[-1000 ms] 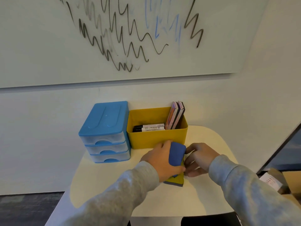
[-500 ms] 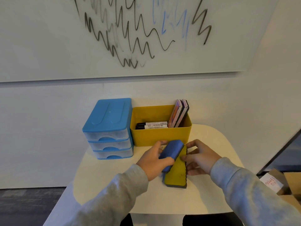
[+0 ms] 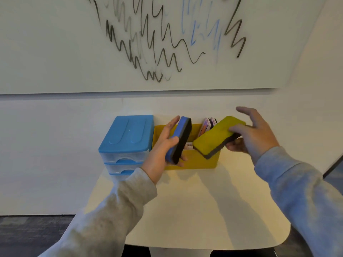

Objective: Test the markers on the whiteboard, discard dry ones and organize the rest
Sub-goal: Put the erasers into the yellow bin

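My left hand (image 3: 161,149) grips a blue eraser (image 3: 179,138) with a black felt face, held on edge over the left part of the yellow bin (image 3: 196,161). My right hand (image 3: 250,134) holds a yellow eraser (image 3: 213,138), tilted down with its lower end over the bin's right part. The bin stands at the back of the table (image 3: 194,210). Inside it, two packaged items (image 3: 208,124) stand upright, and marker labels (image 3: 189,145) barely show between the erasers. The whiteboard (image 3: 74,43) above carries black and blue squiggles (image 3: 167,39).
A blue-topped three-drawer organizer (image 3: 128,138) stands against the bin's left side. The table's rounded front edge lies near me. Dark carpet (image 3: 27,232) shows at the lower left, and a dark panel (image 3: 334,169) sits at the right edge.
Both erasers have been lifted off the table and separated. My left hand carried the blue one up to the bin, and my right hand raised the yellow one over it.
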Available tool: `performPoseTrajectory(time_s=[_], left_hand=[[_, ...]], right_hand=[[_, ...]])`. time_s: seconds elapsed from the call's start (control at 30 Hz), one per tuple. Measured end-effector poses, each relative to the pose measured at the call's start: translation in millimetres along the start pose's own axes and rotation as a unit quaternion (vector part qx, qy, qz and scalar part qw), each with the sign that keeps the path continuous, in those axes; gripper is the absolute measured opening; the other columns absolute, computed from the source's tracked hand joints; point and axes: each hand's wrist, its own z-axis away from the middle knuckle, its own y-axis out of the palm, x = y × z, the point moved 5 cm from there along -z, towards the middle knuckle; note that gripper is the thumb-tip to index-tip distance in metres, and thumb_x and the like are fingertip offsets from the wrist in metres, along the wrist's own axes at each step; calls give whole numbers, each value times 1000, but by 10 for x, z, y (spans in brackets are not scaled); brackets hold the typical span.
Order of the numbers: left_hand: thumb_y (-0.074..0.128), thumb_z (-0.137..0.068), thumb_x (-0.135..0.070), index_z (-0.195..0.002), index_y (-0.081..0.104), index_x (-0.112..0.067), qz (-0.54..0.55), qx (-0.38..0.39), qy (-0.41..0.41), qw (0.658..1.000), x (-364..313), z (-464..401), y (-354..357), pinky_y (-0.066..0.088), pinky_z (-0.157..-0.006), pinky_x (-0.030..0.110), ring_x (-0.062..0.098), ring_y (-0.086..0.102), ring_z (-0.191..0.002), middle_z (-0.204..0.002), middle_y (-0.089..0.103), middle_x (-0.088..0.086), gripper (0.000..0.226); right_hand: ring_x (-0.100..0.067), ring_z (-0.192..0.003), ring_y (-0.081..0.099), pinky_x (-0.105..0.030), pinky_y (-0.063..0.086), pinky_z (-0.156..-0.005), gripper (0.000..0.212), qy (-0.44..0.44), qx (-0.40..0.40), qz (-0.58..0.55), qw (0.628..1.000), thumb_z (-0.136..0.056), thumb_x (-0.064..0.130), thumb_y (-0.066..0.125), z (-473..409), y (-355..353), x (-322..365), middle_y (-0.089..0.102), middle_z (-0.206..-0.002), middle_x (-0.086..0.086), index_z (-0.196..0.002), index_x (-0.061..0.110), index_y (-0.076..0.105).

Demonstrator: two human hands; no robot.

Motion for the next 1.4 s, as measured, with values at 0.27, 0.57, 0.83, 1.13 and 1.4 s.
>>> performPoseTrajectory(time_s=[0.27, 0.57, 0.83, 1.13, 1.4], left_hand=[[57, -87, -30, -146, 30, -50, -70, -75, 19, 995, -240, -156, -84, 53, -98, 44, 30, 65, -105, -101, 64, 8, 67], [66, -92, -9, -137, 39, -38, -85, -124, 11, 989, -217, -301, -135, 56, -94, 49, 33, 69, -105, -108, 63, 19, 59], [71, -90, -18, -136, 39, -37, -184, -127, 26, 974, -163, -348, -161, 55, -91, 35, 18, 69, -100, -108, 70, 6, 60], [74, -83, -2, -132, 37, -41, -253, -27, 26, 967, -41, -642, 206, 60, -86, 37, 16, 66, -108, -116, 63, 1, 72], [76, -84, -5, -138, 36, -32, -337, 86, -80, 934, 192, -862, 316, 58, -92, 38, 21, 67, -105, -119, 58, 3, 73]], right_hand=[[-33, -65, 74, -36, 63, -60, 47, -26, -27, 132, 991, -84, 10, 78, -271, -29, 36, 63, -108, -17, -124, 27, 60], [-21, -73, 63, -27, 52, -61, 56, -181, 33, 406, 895, -80, 32, 82, -291, 164, 79, 61, -90, -1, -124, 32, 48], [-27, -83, 60, -39, 54, -75, 37, -150, 68, 475, 864, -91, 42, 65, -366, 250, -245, 63, -93, -2, -122, 27, 50], [-27, -77, 67, -47, 61, -73, 27, -112, 53, 362, 924, -100, 39, 50, -333, 258, -423, 66, -98, -6, -126, 37, 43], [-20, -92, 60, -36, 55, -80, 36, -148, 59, 356, 921, -103, 29, 45, -290, 230, -412, 56, -107, 5, -139, 31, 48]])
